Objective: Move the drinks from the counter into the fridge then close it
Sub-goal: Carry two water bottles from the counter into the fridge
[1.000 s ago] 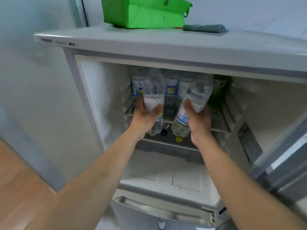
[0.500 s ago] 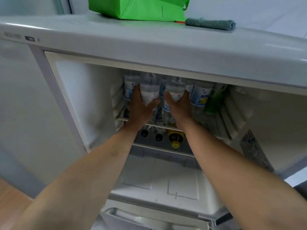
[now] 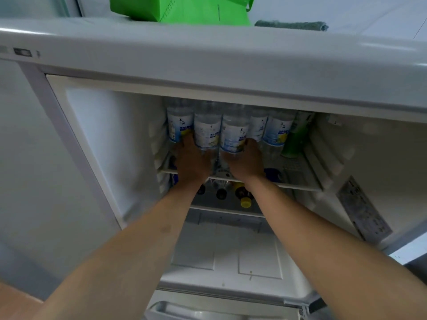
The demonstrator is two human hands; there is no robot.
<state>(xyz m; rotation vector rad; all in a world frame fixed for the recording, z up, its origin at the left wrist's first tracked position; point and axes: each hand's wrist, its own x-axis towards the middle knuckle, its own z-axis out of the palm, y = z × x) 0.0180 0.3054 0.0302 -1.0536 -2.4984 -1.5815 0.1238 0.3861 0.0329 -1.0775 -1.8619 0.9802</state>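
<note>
The fridge (image 3: 208, 65) stands open in front of me. On its upper shelf (image 3: 298, 187) a row of several clear water bottles with white and blue labels stands upright. My left hand (image 3: 193, 163) grips the base of one bottle (image 3: 206, 128) in the row. Beside it my right hand (image 3: 246, 162) grips the base of the neighbouring bottle (image 3: 233, 132). Both bottles stand upright on the shelf among the others. A green bottle (image 3: 295, 137) stands at the row's right end.
Below the shelf lie several bottles with dark caps and one with a yellow cap (image 3: 245, 202). A white drawer cover (image 3: 231, 257) sits lower down. On top of the fridge rest a green bag (image 3: 184, 8) and a grey cloth (image 3: 291, 25).
Both hands have pushed the two bottles deeper in and set them upright on the upper shelf in line with the others. My head has moved closer to the fridge.
</note>
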